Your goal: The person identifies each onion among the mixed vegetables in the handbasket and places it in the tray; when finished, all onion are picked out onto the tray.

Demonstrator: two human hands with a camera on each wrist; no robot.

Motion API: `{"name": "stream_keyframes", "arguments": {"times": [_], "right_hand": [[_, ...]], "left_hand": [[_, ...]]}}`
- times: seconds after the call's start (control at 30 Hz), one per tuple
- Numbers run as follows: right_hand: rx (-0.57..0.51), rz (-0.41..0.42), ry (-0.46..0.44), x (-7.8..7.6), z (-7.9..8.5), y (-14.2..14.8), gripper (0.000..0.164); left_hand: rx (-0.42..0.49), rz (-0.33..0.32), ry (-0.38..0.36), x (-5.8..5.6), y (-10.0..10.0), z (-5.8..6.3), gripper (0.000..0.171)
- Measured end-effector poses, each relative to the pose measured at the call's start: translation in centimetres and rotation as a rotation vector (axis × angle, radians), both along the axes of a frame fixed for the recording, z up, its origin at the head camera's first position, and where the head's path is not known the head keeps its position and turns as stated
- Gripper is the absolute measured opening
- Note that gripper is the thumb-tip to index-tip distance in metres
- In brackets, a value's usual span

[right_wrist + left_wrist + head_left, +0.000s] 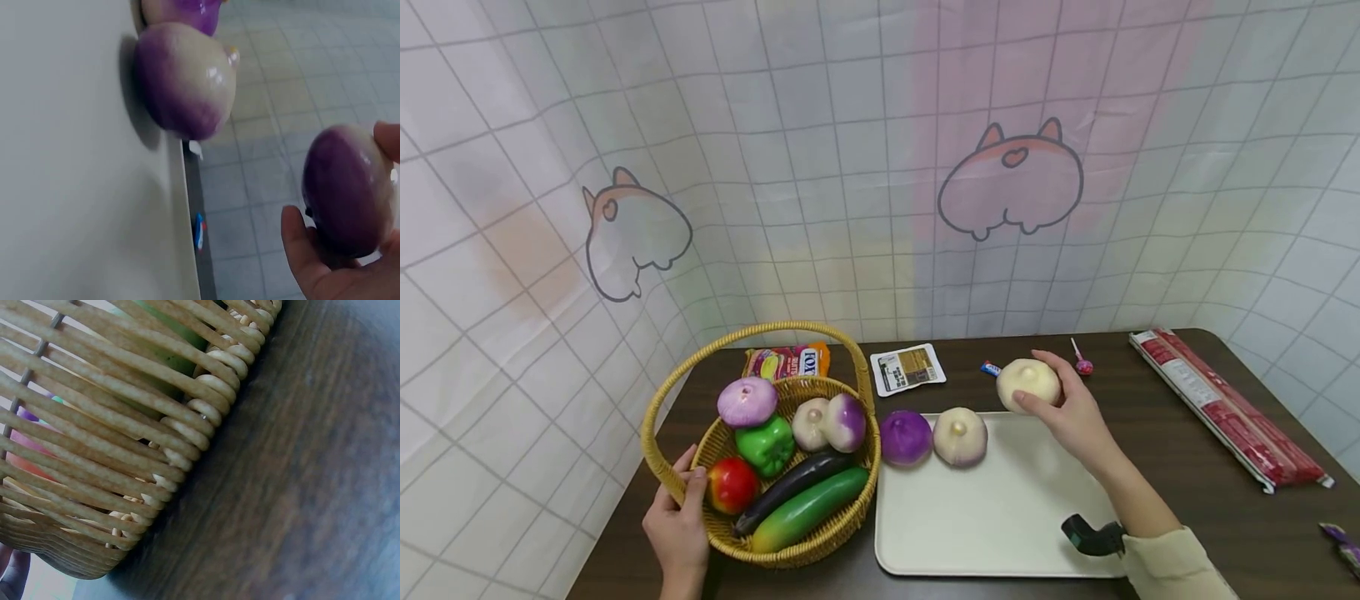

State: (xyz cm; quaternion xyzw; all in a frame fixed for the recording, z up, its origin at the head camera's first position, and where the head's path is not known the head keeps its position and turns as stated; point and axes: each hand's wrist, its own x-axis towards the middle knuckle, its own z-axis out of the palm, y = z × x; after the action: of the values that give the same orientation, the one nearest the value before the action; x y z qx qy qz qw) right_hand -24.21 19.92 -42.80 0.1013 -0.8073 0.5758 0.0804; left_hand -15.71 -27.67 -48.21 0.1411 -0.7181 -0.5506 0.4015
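The right hand (1071, 414) pinches a glossy, round white-and-purple turnip (1024, 380); likely light, stiff, slick; best spanned mid-girth; left hand (679, 523) holds a yellow wicker basket (837, 537).

at left on the table (1180, 475), basket (838, 537), in it eggplant (793, 489) behind cucumber (811, 508), bell pepper (766, 446) farther back, right of the basket tray (985, 517), at its back left two round vegetables (960, 439), behind the tray flat packet (908, 370) and lollipop (1083, 367), farther right long package (1228, 408)

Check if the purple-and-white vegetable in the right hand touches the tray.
Apart: the right wrist view shows backdrop between the held vegetable and the tray.
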Motion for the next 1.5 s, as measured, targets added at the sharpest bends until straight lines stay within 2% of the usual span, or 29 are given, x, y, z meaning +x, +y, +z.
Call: {"name": "stream_keyframes", "arguments": {"times": [0.4, 0.6, 0.8, 1.1, 1.5], "right_hand": [[0.186, 0.087, -0.197, -1.2, -1.8, 3.6, 0.07], [0.249, 0.152, -0.248, -1.2, -2.4, 4.6, 0.07], [0.263, 0.211, -0.259, -1.2, -3.1, 4.9, 0.068], [0.295, 0.31, -0.198, -1.3, -3.9, 4.7, 0.071], [0.289, 0.326, -0.177, -1.2, -3.9, 4.1, 0.073]], "left_hand": [[-0.015, 0.018, -0.02, 0.1, 0.1, 0.1, 0.021], [-0.013, 0.021, -0.031, 0.1, 0.1, -0.1, 0.021], [-0.004, 0.014, -0.033, 0.2, 0.0, -0.1, 0.022], [-0.019, 0.019, -0.041, 0.1, 0.0, 0.0, 0.022], [-0.014, 0.019, -0.038, 0.0, 0.0, 0.0, 0.021]]}}
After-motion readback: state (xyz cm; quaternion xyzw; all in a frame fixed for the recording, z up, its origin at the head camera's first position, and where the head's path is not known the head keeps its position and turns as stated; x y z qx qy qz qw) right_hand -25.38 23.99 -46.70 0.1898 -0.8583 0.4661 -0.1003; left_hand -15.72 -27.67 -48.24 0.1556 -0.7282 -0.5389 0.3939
